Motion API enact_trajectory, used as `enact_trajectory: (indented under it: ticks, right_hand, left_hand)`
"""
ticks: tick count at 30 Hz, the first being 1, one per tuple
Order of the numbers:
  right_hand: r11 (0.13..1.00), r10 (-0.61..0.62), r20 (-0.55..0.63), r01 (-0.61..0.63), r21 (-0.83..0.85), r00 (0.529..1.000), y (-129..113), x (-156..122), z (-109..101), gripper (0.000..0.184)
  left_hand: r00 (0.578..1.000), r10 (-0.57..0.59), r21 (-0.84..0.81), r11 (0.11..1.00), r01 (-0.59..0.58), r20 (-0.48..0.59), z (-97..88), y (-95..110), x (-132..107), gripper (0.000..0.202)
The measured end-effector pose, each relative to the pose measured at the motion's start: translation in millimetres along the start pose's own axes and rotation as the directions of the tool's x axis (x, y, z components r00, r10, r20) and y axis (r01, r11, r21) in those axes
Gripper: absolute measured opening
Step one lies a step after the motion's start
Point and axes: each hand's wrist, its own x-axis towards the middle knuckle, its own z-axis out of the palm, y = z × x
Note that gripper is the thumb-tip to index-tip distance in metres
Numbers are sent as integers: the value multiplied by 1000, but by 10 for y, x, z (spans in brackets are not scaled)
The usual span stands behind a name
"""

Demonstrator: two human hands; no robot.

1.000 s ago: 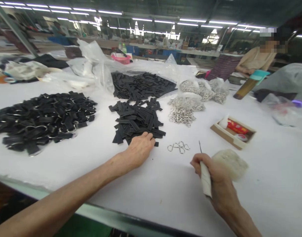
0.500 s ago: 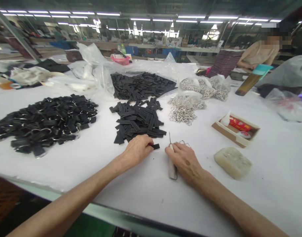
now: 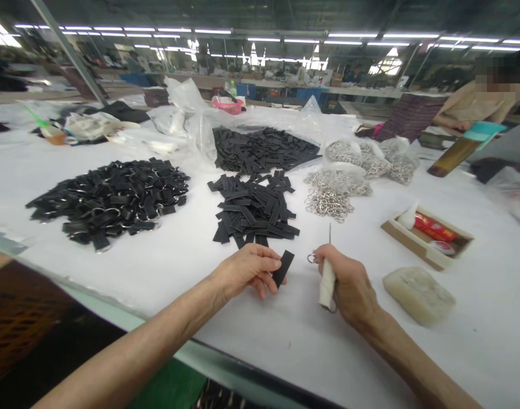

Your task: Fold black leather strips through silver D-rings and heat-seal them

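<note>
My left hand pinches one black strip just off the white table, a little nearer me than the loose pile of black strips. My right hand is closed round a white-handled awl whose thin metal point sticks up. A small metal ring shows at that hand's fingertips. The two hands are close together, a short gap between them.
A heap of black strips with rings lies left, a bagged pile of strips behind. Loose and bagged metal rings sit right of centre. A cardboard tray and pale wax block lie right. A person sits far right.
My left hand has lifted one black strip from the pile's edge and drawn it toward me. My right hand came left from the wax block to the rings with the awl and now holds it upright.
</note>
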Motion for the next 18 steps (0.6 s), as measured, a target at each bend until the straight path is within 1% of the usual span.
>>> enact_trajectory:
  ticks: [1, 2, 3, 4, 5, 6, 7, 8, 10, 12, 13, 15, 16, 18]
  right_hand:
    - [996, 56, -33, -53, 78, 998, -29, -14, -30, 19]
    - [972, 131, -65, -115, 207, 989, -66, -25, -63, 16]
    - [911, 222, -86, -176, 373, 971, -109, -31, -97, 12]
    - [807, 320, -84, -226, 546, 944, -151, -35, -128, 8]
    - [678, 409, -61, -258, 689, 910, -191, -38, -155, 8]
    - [568, 473, -35, -275, 776, 880, -222, -40, -176, 10]
    - [517, 509, -21, -286, 806, 860, -245, -45, -190, 13]
    - [508, 533, -18, -303, 806, 846, -259, -53, -196, 14]
    - [530, 558, -25, -333, 780, 830, -262, -80, -193, 14]
    - [529, 570, -17, -351, 773, 821, -249, -117, -184, 14]
    - [512, 579, -8, -356, 782, 816, -241, -136, -182, 15]
    - [477, 592, 5, -355, 804, 806, -228, -170, -185, 16]
    - [466, 598, 7, -355, 811, 801, -223, -183, -189, 16]
    - [468, 601, 2, -353, 810, 800, -219, -201, -199, 17]
  left_hand:
    - [1000, -6, -26, 1000, 6, -8, 22, -12, -12, 25]
    - [1000, -9, -45, 999, 8, -14, 51, -26, -21, 25]
    - [1000, -9, -59, 998, 8, -17, 87, -41, -27, 23]
    - [1000, -5, -67, 998, 4, -21, 131, -58, -32, 21]
    - [1000, 3, -70, 998, -5, -31, 182, -76, -34, 17]
    - [999, 18, -67, 998, -21, -47, 238, -95, -36, 14]
    - [997, 38, -56, 998, -42, -67, 298, -115, -36, 10]
    - [994, 62, -35, 997, -65, -90, 358, -137, -37, 8]
    - [984, 120, 41, 992, -115, -133, 470, -181, -37, 8]
    - [962, 212, 179, 967, -181, -173, 557, -222, -39, 13]
    - [942, 272, 272, 938, -214, -195, 589, -240, -40, 15]
    - [890, 398, 473, 842, -259, -221, 633, -266, -43, 18]
    - [865, 450, 562, 784, -264, -221, 646, -276, -45, 19]
    - [831, 519, 681, 683, -264, -199, 663, -289, -47, 21]
